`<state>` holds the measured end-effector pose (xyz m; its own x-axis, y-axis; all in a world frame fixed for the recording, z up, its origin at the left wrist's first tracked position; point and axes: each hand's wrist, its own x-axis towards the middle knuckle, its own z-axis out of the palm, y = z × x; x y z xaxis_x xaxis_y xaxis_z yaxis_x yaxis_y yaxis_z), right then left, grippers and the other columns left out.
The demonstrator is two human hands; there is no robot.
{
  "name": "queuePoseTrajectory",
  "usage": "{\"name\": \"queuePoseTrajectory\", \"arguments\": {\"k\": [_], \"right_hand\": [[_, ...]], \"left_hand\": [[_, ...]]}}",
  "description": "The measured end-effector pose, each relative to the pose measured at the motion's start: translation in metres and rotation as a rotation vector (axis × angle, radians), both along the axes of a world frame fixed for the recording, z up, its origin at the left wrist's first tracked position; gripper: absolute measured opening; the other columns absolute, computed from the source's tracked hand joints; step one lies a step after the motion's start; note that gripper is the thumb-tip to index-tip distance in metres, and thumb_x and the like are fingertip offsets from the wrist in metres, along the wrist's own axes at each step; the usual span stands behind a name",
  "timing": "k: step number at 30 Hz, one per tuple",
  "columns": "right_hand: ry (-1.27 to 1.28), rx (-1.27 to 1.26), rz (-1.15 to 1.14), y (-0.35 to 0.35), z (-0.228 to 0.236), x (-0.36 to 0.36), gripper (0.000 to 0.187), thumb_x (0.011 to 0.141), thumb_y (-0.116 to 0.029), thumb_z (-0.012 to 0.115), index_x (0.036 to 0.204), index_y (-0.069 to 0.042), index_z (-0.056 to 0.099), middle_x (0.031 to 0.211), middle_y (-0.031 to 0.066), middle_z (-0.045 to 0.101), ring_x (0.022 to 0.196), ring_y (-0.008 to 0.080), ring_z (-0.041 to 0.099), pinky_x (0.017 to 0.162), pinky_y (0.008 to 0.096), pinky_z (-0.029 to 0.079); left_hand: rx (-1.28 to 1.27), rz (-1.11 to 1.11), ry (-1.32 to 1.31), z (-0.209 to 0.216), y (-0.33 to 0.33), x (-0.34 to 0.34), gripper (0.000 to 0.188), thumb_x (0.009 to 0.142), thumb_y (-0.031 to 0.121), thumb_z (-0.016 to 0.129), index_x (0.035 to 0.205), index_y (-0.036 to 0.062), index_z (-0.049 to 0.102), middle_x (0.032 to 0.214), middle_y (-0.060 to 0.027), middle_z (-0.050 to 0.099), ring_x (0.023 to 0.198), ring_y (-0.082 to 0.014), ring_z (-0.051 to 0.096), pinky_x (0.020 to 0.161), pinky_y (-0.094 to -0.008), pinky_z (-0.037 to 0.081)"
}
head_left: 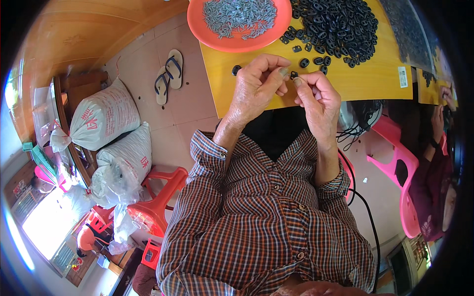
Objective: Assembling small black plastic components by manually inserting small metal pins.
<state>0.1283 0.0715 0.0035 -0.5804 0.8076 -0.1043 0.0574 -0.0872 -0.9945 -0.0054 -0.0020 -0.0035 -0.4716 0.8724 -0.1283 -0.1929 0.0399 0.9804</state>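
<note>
Above the front edge of a yellow table (227, 93), my two hands work close together. My right hand (320, 101) pinches a small black plastic part (294, 75) between thumb and fingertip. Beside it, my left hand (259, 89) has thumb and forefinger pressed together; whatever lies between them is too small or hidden to name. A large pile of black oval two-holed plastic pieces (340, 24) covers the table's back right, with several loose ones nearer my hands. An orange-red plate (197, 29) at the back holds many small grey metal pieces (242, 17), perhaps springs.
One black piece (236, 70) lies left of my left hand. A clear plastic bag (407, 29) of dark pieces rests at the far right. Another person's hand (438, 121) shows beyond a pink chair (395, 148). White sacks (106, 116), a red stool (163, 197) and flip-flops (168, 76) are on the left.
</note>
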Motion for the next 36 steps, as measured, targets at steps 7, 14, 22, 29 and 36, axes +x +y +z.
{"name": "queuePoseTrajectory", "arguments": {"k": [7, 14, 22, 29, 36], "right_hand": [[-0.042, -0.071, 0.022, 0.002, 0.005, 0.001, 0.011, 0.090, -0.011, 0.062, 0.090, -0.001, 0.062, 0.069, -0.0024, 0.055, 0.057, 0.0038, 0.049, 0.051, 0.0171, 0.037], [-0.040, -0.191, 0.041, 0.006, 0.006, 0.002, 0.014, 0.090, -0.014, 0.062, 0.086, -0.001, 0.062, 0.066, -0.0025, 0.052, 0.053, 0.0035, 0.043, 0.048, 0.0178, 0.033], [-0.098, -0.175, 0.071, 0.009, 0.008, 0.004, 0.012, 0.088, -0.010, 0.061, 0.081, -0.001, 0.059, 0.065, -0.0026, 0.051, 0.052, 0.0032, 0.040, 0.047, 0.0185, 0.030], [-0.057, -0.217, 0.099, 0.013, 0.004, 0.003, 0.012, 0.088, -0.011, 0.060, 0.082, -0.002, 0.060, 0.066, -0.0035, 0.050, 0.053, 0.0026, 0.040, 0.048, 0.0183, 0.030], [0.009, -0.230, 0.052, 0.010, 0.001, 0.002, 0.012, 0.091, -0.014, 0.061, 0.087, -0.003, 0.061, 0.066, -0.0042, 0.050, 0.054, 0.0025, 0.041, 0.049, 0.0176, 0.031]], "left_hand": [[0.000, -0.011, 0.057, -0.001, -0.001, 0.000, 0.016, 0.092, 0.001, 0.056, 0.107, -0.0033, 0.059, 0.082, -0.0047, 0.062, 0.068, -0.0075, 0.060, 0.063, -0.0205, 0.051], [-0.001, -0.040, 0.070, -0.002, -0.003, -0.001, 0.016, 0.092, 0.000, 0.056, 0.107, -0.0034, 0.058, 0.082, -0.0042, 0.062, 0.069, -0.0075, 0.060, 0.064, -0.0206, 0.051], [-0.009, -0.087, 0.133, -0.005, -0.003, -0.002, 0.014, 0.091, -0.001, 0.058, 0.105, -0.0030, 0.057, 0.083, -0.0039, 0.063, 0.069, -0.0074, 0.061, 0.063, -0.0204, 0.051], [-0.016, -0.088, 0.116, -0.004, -0.001, -0.003, 0.014, 0.092, 0.000, 0.057, 0.106, -0.0034, 0.057, 0.081, -0.0040, 0.063, 0.069, -0.0076, 0.061, 0.063, -0.0212, 0.052], [0.014, -0.039, 0.112, -0.001, -0.003, 0.000, 0.013, 0.095, 0.003, 0.052, 0.105, -0.0047, 0.057, 0.078, -0.0055, 0.062, 0.066, -0.0082, 0.060, 0.061, -0.0219, 0.052]]}}
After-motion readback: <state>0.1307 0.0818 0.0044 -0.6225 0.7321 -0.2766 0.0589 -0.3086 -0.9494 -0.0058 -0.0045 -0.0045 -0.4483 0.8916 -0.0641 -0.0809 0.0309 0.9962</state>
